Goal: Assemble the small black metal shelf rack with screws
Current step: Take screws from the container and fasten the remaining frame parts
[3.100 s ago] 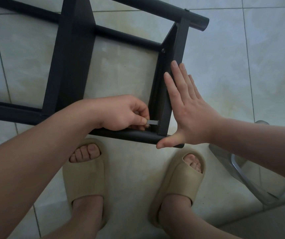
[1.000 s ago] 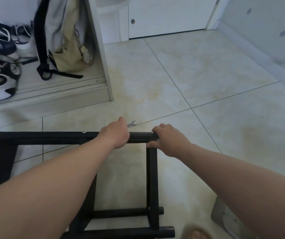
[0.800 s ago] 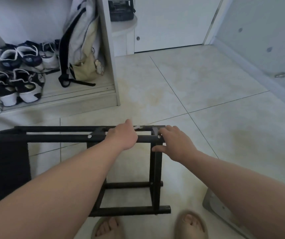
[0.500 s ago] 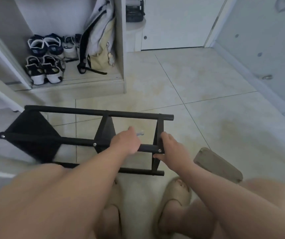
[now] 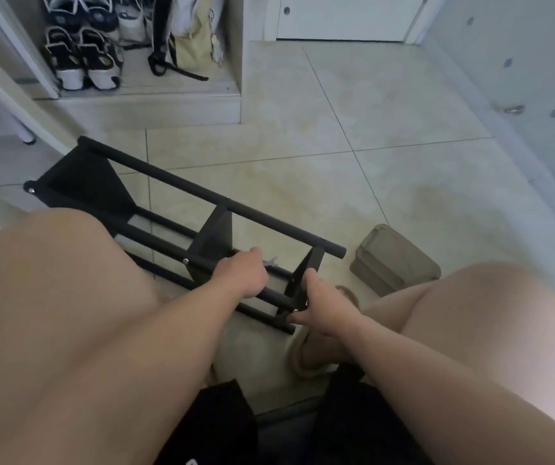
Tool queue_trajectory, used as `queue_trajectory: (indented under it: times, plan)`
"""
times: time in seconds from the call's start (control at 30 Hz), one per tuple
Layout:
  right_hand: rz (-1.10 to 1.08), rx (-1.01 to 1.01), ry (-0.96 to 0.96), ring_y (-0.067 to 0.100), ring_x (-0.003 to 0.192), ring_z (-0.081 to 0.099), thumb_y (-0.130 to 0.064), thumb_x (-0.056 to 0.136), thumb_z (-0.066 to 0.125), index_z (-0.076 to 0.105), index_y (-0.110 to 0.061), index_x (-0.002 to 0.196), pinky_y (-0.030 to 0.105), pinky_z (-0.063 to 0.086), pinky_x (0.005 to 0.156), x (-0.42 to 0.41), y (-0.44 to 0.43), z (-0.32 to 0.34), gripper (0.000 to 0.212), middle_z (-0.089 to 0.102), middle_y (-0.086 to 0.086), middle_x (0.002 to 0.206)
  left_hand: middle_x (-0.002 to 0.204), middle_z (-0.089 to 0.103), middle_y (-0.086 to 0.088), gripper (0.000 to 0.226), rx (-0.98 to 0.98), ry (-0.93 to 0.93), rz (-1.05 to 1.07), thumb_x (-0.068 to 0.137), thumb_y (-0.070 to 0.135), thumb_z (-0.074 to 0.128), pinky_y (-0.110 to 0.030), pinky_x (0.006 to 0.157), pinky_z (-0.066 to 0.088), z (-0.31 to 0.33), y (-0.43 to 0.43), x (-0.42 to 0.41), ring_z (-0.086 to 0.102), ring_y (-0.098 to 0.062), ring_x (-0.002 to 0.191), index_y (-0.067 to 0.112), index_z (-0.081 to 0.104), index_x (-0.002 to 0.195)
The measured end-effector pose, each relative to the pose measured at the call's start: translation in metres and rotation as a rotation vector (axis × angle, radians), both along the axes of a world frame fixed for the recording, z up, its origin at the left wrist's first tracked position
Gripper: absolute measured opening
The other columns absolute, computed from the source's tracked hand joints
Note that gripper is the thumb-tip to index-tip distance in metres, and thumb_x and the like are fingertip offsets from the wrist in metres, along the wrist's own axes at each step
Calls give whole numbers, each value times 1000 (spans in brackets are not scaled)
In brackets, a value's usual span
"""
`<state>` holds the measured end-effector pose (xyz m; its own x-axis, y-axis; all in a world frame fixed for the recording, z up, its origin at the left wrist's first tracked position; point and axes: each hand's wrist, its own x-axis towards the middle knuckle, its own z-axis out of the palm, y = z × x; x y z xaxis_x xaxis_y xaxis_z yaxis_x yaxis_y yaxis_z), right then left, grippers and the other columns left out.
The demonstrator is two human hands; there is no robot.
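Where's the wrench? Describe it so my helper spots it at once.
Find the black rack lying on the tiled floor. Just beyond the left hand gripping its bar lies the wrench: small, silver, fork-ended, unlike the round screw heads nearby.

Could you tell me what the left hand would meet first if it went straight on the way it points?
Probably the rack's far bar; the left hand grips a nearer bar. Depth is unclear, so it might pass under it to the floor.
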<state>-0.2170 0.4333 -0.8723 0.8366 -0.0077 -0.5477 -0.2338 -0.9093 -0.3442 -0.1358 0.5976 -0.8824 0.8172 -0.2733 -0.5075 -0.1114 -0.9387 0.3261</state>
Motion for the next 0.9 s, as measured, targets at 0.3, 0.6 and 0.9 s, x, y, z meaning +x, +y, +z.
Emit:
queue_trajectory:
  times: [0.3, 0.6, 0.9]
  plan:
    - [214, -463, -112, 36, 154, 2, -90, 52, 70, -10, -15, 159, 52, 17, 121, -1, 4, 9, 154, 1, 11, 166, 115, 63, -11, 9, 8, 60, -13, 97, 19, 35, -39, 77, 38, 1, 10, -11, 49, -28, 88, 18, 43, 101]
    - [290, -423, 48, 31, 150, -31, -102, 45, 54, -30, -2, 152, 57, -8, 123, 13, -9, -5, 169, -36, 14, 160, 99, 67, -2, 17, -87, 180, -81, 94, 18, 47, -34, 77, 47, 6, 10, 0, 60, -24, 93, 22, 63, 98]
    - [285, -429, 97, 31, 149, -33, -99, 49, 57, -30, -4, 152, 58, -7, 123, 10, -7, -1, 166, -39, 14, 159, 79, 68, 10, 19, -198, 230, -166, 91, 13, 65, -31, 82, 53, 0, -1, 9, 67, -14, 85, 18, 77, 105]
